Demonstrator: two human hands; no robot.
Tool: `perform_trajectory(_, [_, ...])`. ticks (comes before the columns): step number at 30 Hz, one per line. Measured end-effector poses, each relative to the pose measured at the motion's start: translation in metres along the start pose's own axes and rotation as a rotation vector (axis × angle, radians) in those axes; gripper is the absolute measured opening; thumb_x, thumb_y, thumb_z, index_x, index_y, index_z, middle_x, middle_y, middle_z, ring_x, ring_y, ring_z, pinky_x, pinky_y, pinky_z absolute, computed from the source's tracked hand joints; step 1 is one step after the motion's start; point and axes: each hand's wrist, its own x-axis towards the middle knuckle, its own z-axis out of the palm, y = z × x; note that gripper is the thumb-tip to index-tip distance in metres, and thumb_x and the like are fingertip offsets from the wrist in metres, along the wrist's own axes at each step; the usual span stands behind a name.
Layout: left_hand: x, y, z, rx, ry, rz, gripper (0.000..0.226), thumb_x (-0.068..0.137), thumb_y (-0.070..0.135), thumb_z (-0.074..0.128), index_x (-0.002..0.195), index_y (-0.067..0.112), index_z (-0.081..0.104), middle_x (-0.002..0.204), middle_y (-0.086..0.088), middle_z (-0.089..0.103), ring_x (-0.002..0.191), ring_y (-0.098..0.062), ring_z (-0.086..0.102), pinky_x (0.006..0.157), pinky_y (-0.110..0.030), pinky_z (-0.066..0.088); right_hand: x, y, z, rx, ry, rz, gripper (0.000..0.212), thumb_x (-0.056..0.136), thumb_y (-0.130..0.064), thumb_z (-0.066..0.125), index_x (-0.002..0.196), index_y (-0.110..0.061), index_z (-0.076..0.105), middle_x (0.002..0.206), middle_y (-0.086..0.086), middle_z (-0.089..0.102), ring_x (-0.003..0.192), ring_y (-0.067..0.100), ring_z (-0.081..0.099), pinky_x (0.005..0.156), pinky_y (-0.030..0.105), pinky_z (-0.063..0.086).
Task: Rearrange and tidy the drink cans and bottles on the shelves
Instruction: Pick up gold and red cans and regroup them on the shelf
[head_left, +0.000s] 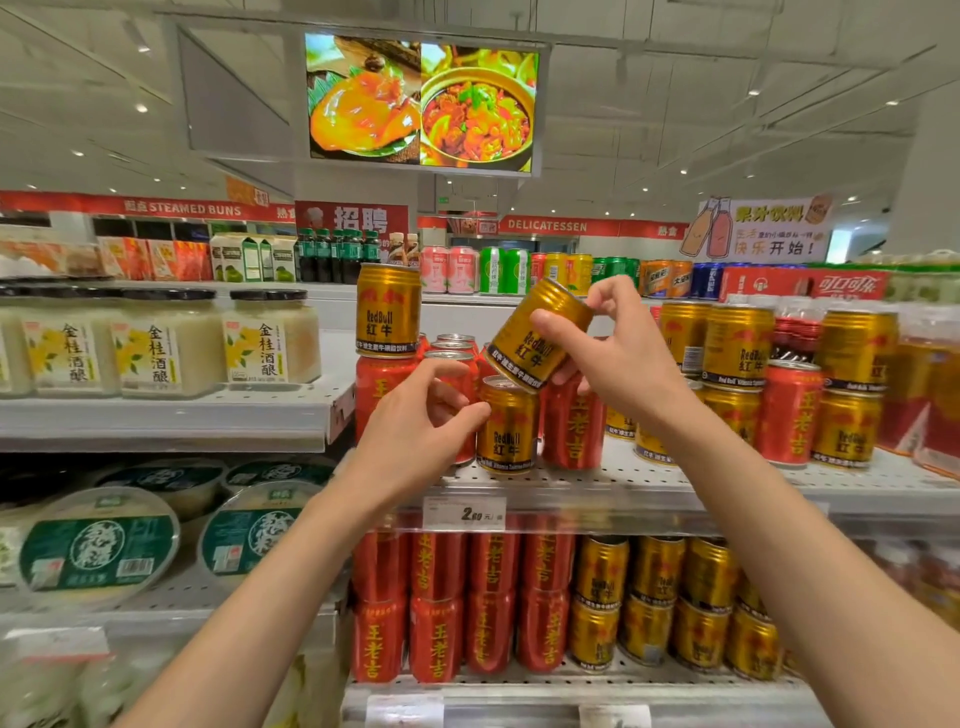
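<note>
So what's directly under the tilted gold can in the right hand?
An upright gold can stands on the shelf, steadied by the left hand. The tilted gold can in the right hand hides whether they touch.

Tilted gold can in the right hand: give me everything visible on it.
The tilted gold can is a short metal Red Bull can, gold with red lettering and a dark band of white print near its lower end, ribbed at the other end. It leans with that ribbed end up and to the right. The right hand grips it, thumb across the front, fingers behind. Its lower edge sits at the top of an upright gold can on the shelf, which the left hand touches.
</note>
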Motion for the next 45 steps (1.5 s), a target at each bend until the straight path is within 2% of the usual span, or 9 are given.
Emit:
perform_trajectory(6, [-0.007,0.003,0.007,-0.131,-0.133,0.069,0.065,0.079,0.045,0.084,0.134,0.039,0.050,0.113,0.011,0.067,0.092,-0.007,0.071,0.081,-0.021,0.058,-0.033,0.001,-0.004,0.198,-0.009,0.108,0.041,0.090,-0.043,0.070,0.102,-0.014,0.043,0.114,0.007,0.067,0.066,0.023,0.076,0.048,0.024,0.054])
perform_trajectory(10, [-0.019,-0.003,0.009,-0.133,-0.134,0.099,0.062,0.078,0.045,0.085,0.131,0.040,0.053,0.110,0.017,0.068,0.098,0.008,0.065,0.077,-0.004,0.047,-0.058,0.006,0.007,0.255,0.007,0.192,0.049,0.090,-0.038,0.071,0.110,-0.002,0.044,0.099,0.010,0.072,0.065,0.030,0.075,0.044,0.026,0.055])
perform_trajectory(17, [-0.039,-0.019,0.010,-0.187,-0.203,0.075,0.054,0.076,0.038,0.087,0.124,0.038,0.063,0.104,0.014,0.069,0.098,0.005,0.068,0.075,-0.009,0.054,-0.095,0.030,0.016,0.269,-0.041,0.338,0.051,0.088,-0.044,0.071,0.108,-0.003,0.049,0.101,0.009,0.072,0.076,0.027,0.077,0.072,0.050,0.063])
perform_trajectory(21, [-0.049,-0.022,0.014,-0.158,-0.253,0.059,0.056,0.071,0.048,0.085,0.122,0.041,0.064,0.109,0.016,0.070,0.098,0.003,0.070,0.077,-0.012,0.056,-0.117,0.048,0.007,0.315,-0.115,0.389,0.043,0.087,-0.045,0.069,0.097,-0.008,0.050,0.096,0.009,0.073,0.080,0.023,0.077,0.067,0.038,0.060])
perform_trajectory(24, [-0.060,-0.023,0.028,-0.115,-0.283,0.050,0.053,0.073,0.052,0.085,0.121,0.042,0.066,0.109,0.018,0.073,0.099,0.000,0.071,0.082,-0.019,0.057,-0.133,0.065,-0.005,0.356,-0.134,0.442,0.051,0.082,-0.046,0.071,0.112,-0.009,0.054,0.096,0.004,0.073,0.077,0.018,0.075,0.062,0.030,0.058])
perform_trajectory(28, [-0.077,-0.016,0.071,-0.209,-0.296,-0.050,0.051,0.073,0.037,0.092,0.119,0.035,0.071,0.107,0.011,0.077,0.095,-0.006,0.076,0.083,-0.021,0.057,-0.151,0.097,-0.031,0.392,-0.157,0.464,0.059,0.075,-0.049,0.073,0.126,-0.025,0.054,0.102,0.006,0.074,0.083,0.022,0.076,0.065,0.029,0.058])
perform_trajectory(36, [-0.084,0.037,0.184,-0.282,-0.264,-0.180,0.047,0.078,0.017,0.089,0.119,0.031,0.072,0.114,-0.001,0.075,0.099,-0.016,0.077,0.095,-0.041,0.061,-0.144,0.166,-0.132,0.397,-0.225,0.421,0.048,0.081,-0.044,0.074,0.124,-0.025,0.063,0.108,0.001,0.074,0.088,0.016,0.075,0.067,0.025,0.058])
perform_trajectory(41, [-0.075,0.079,0.235,-0.277,-0.228,-0.233,0.047,0.077,0.013,0.089,0.118,0.030,0.073,0.111,0.003,0.078,0.095,-0.013,0.078,0.085,-0.029,0.060,-0.129,0.193,-0.193,0.425,-0.260,0.393,0.042,0.082,-0.041,0.074,0.120,-0.026,0.065,0.099,-0.005,0.075,0.080,0.004,0.073,0.059,0.014,0.052])
perform_trajectory(45, [-0.065,0.104,0.249,-0.288,-0.212,-0.223,0.050,0.074,0.020,0.087,0.121,0.029,0.073,0.107,-0.001,0.078,0.090,-0.013,0.078,0.082,-0.020,0.057,-0.121,0.204,-0.218,0.461,-0.273,0.379,0.034,0.087,-0.041,0.071,0.117,-0.026,0.067,0.101,0.000,0.076,0.082,0.021,0.076,0.070,0.035,0.061])
